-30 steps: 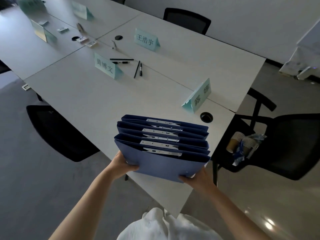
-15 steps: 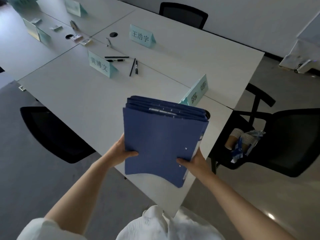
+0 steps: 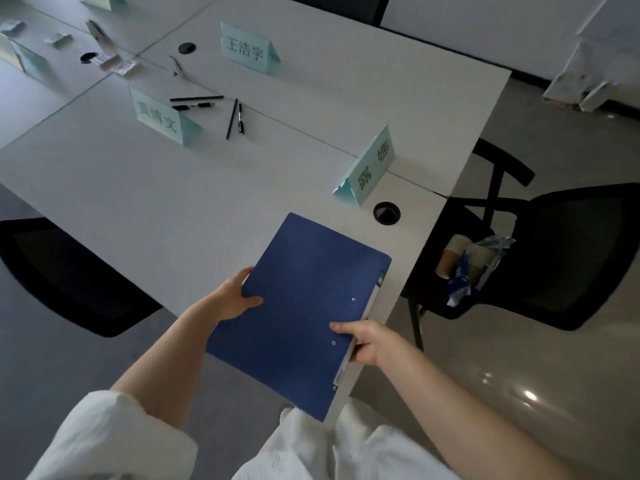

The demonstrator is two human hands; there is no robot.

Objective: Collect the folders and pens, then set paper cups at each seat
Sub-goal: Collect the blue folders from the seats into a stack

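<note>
Holding the stack of blue folders [image 3: 304, 306] with both hands, flat side up, over the near corner of the white table [image 3: 173, 202], roughly frame centre. Left hand [image 3: 232, 298] at the stack's 9 o'clock edge: thumb on top of the cover, other fingers hidden under it, so their spread can't be told. At 10 o'clock from the folders, far side of the table, a name card [image 3: 162, 117] faces the camera; pens [image 3: 212, 110] lie right behind it, two roughly parallel to the table edge, two more angled beside them, all apart from the folders. Second name card [image 3: 247, 49] at 12 o'clock, further back. Third name card [image 3: 369, 168] at 1 o'clock from the stack, turned side-on, just beside a round cable hole [image 3: 386, 213]. Right hand [image 3: 363, 341] at the stack's 4 o'clock edge, on the spine side: thumb pressed on the cover, remaining fingers curled around the edge underneath. Paper cups [image 3: 465, 256] at 3 o'clock, nested in stacks lying on the seat of a black chair [image 3: 571, 265], with a blue-and-clear plastic wrapper [image 3: 462, 278] around them, well apart from the table top. Another black chair [image 3: 69, 278] sits at 9 o'clock, pushed under the table's near side.
</note>
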